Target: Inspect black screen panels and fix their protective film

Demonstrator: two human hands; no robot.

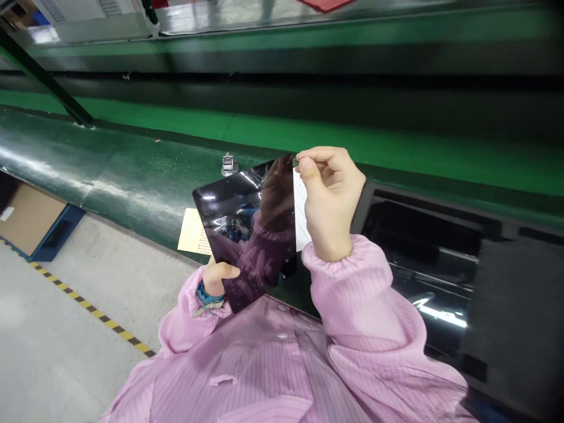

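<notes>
A glossy black glass panel (247, 235), like a tablet screen, is held tilted in front of me and mirrors the lights and my sleeve. My left hand (218, 277) grips its lower left edge, thumb on the face and the other fingers mostly hidden behind. At the panel's upper right corner, my right hand (332, 191) is closed in a pinch. A tiny red spot shows at those fingertips, but what they pinch is too small to make out. Behind the panel lie a printed white sheet (301, 211) and a yellow paper (191, 232), both partly covered.
A small metal tally counter (228, 164) stands on the green bench (132, 170) beyond the panel. To the right is a dark foam tray (506, 305) with black glossy panels (423, 276). A green post (48, 82) rises at left; a blue-edged box (39, 223) sits below.
</notes>
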